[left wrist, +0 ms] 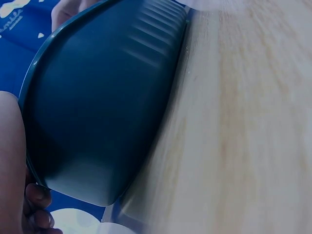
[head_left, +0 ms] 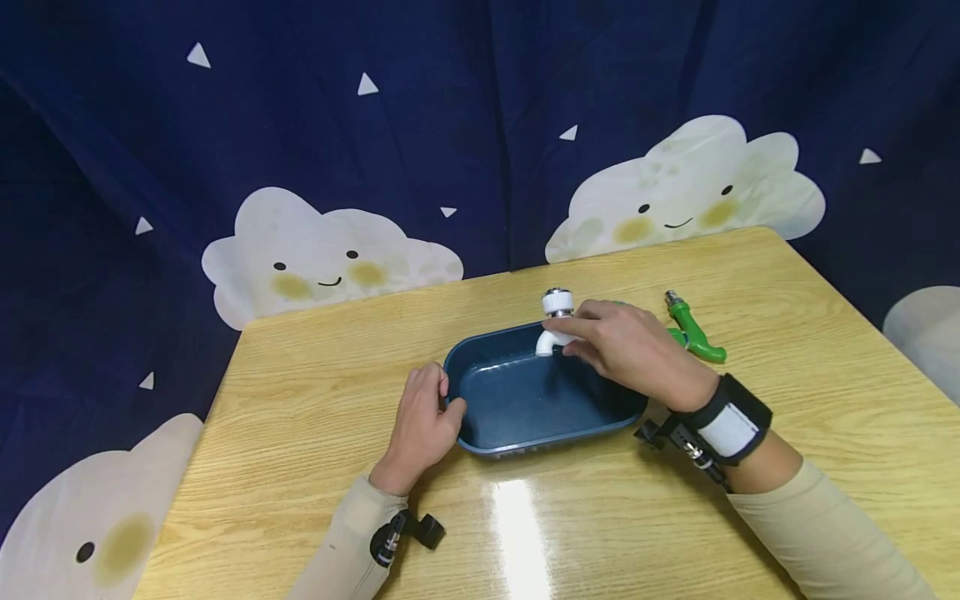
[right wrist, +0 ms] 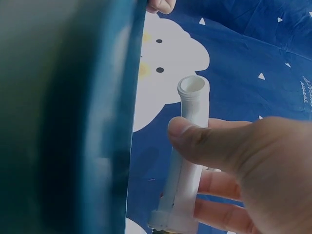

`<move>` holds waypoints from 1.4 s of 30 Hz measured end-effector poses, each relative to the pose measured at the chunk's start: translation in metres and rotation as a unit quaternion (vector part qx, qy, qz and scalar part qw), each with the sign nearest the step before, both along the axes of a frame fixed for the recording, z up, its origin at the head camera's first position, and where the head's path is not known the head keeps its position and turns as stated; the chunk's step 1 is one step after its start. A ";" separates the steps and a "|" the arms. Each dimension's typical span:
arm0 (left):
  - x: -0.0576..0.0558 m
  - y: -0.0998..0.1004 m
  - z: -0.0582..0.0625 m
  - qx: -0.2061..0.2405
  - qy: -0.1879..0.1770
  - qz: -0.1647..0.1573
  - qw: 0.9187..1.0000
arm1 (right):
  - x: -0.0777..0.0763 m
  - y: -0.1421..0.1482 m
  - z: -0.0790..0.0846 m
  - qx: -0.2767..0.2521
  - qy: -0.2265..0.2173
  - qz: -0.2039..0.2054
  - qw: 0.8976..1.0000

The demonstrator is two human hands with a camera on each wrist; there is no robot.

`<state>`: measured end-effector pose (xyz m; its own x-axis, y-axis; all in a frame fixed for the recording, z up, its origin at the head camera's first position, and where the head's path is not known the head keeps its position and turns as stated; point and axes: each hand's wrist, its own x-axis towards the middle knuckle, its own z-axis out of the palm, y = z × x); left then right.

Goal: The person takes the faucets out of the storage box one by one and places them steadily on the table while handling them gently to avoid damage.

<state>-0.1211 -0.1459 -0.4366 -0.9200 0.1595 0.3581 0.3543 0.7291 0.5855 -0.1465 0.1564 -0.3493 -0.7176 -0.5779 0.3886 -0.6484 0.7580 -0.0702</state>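
A dark blue oblong plastic basin stands on the table. My left hand grips its left end at the rim, thumb on the near inner side; in the left wrist view its fingertips show below the rim. My right hand holds a white faucet over the far side of the basin. The faucet's round white collar points up and its curved spout points down. In the right wrist view, thumb and fingers pinch the white faucet along its body, with the open spout mouth toward the camera.
Right of the basin a green faucet with a metal threaded end lies on the wooden table, partly behind my right hand. A dark blue curtain with cloud prints hangs behind the table's far edge.
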 end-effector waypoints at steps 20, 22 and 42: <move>0.000 0.000 0.000 0.002 0.001 -0.002 1.000 | -0.004 0.008 -0.001 -0.009 -0.002 -0.007 1.000; 0.000 0.000 0.000 0.001 0.001 -0.001 1.000 | -0.005 0.008 -0.001 -0.009 -0.002 -0.008 1.000; 0.000 0.000 -0.001 0.008 -0.003 -0.002 1.000 | -0.009 0.016 0.001 -0.014 -0.008 -0.019 1.000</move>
